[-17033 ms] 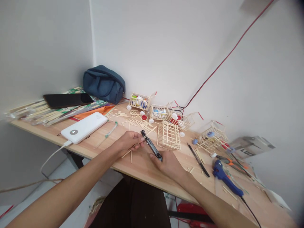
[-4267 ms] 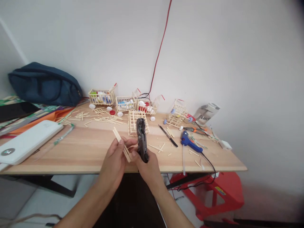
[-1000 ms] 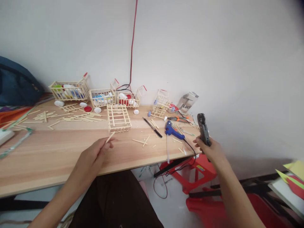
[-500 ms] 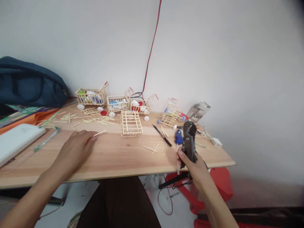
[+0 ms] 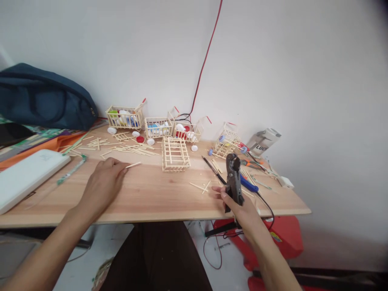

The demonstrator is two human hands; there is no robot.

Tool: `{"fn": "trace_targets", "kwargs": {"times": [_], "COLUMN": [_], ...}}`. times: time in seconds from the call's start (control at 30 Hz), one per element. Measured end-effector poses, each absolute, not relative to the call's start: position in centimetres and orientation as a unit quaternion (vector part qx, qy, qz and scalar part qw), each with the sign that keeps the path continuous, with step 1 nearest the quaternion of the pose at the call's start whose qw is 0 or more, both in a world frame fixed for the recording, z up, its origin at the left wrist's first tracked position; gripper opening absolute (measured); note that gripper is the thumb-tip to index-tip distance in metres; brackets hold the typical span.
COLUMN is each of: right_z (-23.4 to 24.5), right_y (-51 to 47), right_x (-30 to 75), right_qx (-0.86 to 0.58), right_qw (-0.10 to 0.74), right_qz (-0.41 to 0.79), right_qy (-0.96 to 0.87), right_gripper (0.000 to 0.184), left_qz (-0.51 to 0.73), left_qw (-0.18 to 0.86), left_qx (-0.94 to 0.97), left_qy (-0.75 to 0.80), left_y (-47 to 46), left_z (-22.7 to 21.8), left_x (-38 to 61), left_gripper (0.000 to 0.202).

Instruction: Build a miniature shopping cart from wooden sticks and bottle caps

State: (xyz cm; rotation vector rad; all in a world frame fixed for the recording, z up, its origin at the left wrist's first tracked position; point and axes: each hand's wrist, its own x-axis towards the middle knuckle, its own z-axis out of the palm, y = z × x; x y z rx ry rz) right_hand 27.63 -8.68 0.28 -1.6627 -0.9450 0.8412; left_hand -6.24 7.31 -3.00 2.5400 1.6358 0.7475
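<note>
My right hand [image 5: 239, 206] is closed round the handles of dark pliers [image 5: 233, 180], held upright over the front right part of the wooden table [image 5: 145, 198]. My left hand [image 5: 101, 184] rests on the table at the left, fingers curled, pinching a thin wooden stick [image 5: 133, 165] that points right. An open stick cage [image 5: 175, 154] stands between the hands, further back. Loose short sticks [image 5: 200, 186] lie just left of the pliers.
Several small stick carts [image 5: 125, 118] with bottle caps line the wall, a red cable [image 5: 206, 60] above them. A blue glue gun [image 5: 249, 184], a black pen [image 5: 214, 169], a white power bank [image 5: 27, 174], a dark blue bag [image 5: 45, 97] and a red stool [image 5: 273, 238] are around.
My right hand swung back with the pliers from beyond the table's right edge to over the table front. My left hand has stayed on the table with its stick.
</note>
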Motion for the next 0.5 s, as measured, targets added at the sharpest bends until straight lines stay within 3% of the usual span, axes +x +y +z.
{"fn": "trace_targets", "kwargs": {"times": [0.2,0.5], "right_z": [-0.3,0.1], "right_y": [-8.1,-6.9], "right_x": [27.1,26.0], "right_qx": [-0.663,-0.567], "right_qw": [0.494,0.55], "right_qz": [0.403,0.524], "right_qy": [-0.393,-0.319], "right_gripper": [0.041,0.039], "left_qz": [0.239,0.251], "left_qw": [0.004,0.002], "left_qx": [0.82,0.815], "left_qy": [0.519,0.523], "left_y": [7.2,6.9], "left_z": [-3.2,-3.3], "left_x": [-6.3,-6.2], "left_gripper": [0.042,0.036]}}
